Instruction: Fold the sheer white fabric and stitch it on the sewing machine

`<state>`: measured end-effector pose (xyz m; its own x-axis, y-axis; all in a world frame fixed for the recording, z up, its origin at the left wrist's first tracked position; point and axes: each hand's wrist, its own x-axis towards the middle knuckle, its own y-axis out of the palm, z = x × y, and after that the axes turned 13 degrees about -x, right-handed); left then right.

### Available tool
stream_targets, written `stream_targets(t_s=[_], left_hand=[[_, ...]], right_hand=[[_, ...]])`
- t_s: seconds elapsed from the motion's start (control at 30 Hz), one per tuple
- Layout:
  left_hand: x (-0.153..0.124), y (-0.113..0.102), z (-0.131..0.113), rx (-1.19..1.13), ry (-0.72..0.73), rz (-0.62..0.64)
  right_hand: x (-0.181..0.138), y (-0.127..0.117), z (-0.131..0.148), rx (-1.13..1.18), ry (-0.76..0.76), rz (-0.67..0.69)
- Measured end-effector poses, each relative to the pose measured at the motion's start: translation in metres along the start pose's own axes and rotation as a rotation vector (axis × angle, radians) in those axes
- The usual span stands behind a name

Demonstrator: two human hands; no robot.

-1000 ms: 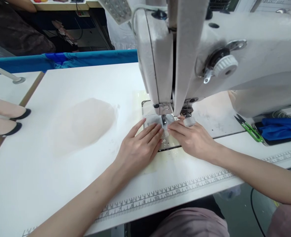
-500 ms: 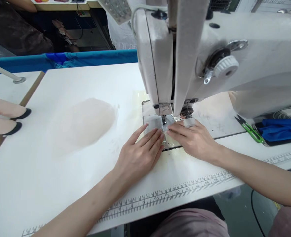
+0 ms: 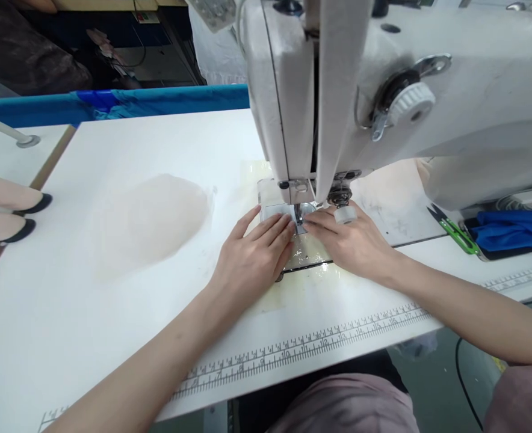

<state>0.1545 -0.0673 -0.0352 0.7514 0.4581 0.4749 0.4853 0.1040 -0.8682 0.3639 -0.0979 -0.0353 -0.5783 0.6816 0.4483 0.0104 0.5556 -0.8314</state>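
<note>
A white sewing machine (image 3: 428,78) stands on the white table (image 3: 67,337). My left hand (image 3: 252,261) lies flat, fingers stretched forward, pressing a small clear piece (image 3: 277,211) onto the needle plate just left of the presser foot (image 3: 298,219). My right hand (image 3: 349,243) lies flat too, its fingertips touching the piece right of the foot. A white thimble-like cap (image 3: 345,214) sits on a finger of that hand. Most of the piece is hidden under my fingers.
A heap of sheer pale fabric (image 3: 153,219) lies left of the machine. Green thread snips (image 3: 453,231) and blue cloth (image 3: 514,231) rest at the right. Two beige forms with black tips (image 3: 11,210) lie at the far left. A ruler strip (image 3: 302,349) runs along the front edge.
Both hands have slid a little away from me, pushing the clear piece further under the presser foot. The view has dropped slightly.
</note>
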Motion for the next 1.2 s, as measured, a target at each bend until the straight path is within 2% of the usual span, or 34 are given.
stream_targets(t_s=[0.2, 0.37, 0.5, 0.6, 0.7, 0.77, 0.83, 0.87, 0.9, 0.97, 1.03, 1.1, 1.2], left_hand=[[0.002, 0.002, 0.004, -0.022, -0.086, -0.004], [-0.004, 0.002, 0.005, -0.003, -0.235, -0.034], [-0.009, -0.007, 0.011, 0.037, -0.322, 0.0], [-0.008, -0.031, 0.013, 0.014, -0.448, 0.097], [-0.005, -0.069, 0.013, -0.276, -0.536, 0.361], [-0.006, -0.094, 0.013, -0.535, -0.565, 0.499], [-0.009, -0.112, 0.015, -0.713, -0.581, 0.534], [-0.013, -0.119, 0.017, -0.774, -0.598, 0.512], [-0.018, -0.124, 0.02, -0.824, -0.621, 0.47], [-0.033, -0.131, 0.029, -0.912, -0.676, 0.339], [-0.053, -0.138, 0.042, -0.994, -0.733, 0.217], [-0.074, -0.145, 0.058, -1.068, -0.841, 0.134], [-0.093, -0.152, 0.087, -1.013, -0.992, -0.101]], right_hand=[[0.001, -0.006, -0.002, -0.015, 0.007, 0.001], [-0.001, -0.01, -0.004, -0.017, 0.009, -0.012], [-0.003, -0.009, -0.003, 0.103, 0.01, -0.041], [-0.004, -0.01, 0.002, 0.29, 0.042, -0.038], [0.003, -0.02, 0.013, 0.538, 0.038, 0.015], [0.014, -0.032, 0.022, 0.771, 0.057, 0.16], [0.029, -0.044, 0.031, 1.081, 0.128, 0.37], [0.038, -0.048, 0.035, 1.262, 0.161, 0.482], [0.047, -0.051, 0.038, 1.41, 0.222, 0.536], [0.066, -0.051, 0.043, 1.567, 0.343, 0.562], [0.084, -0.046, 0.048, 1.63, 0.382, 0.545], [0.102, -0.038, 0.054, 1.659, 0.359, 0.536], [0.131, -0.024, 0.068, 1.631, 0.375, 0.49]])
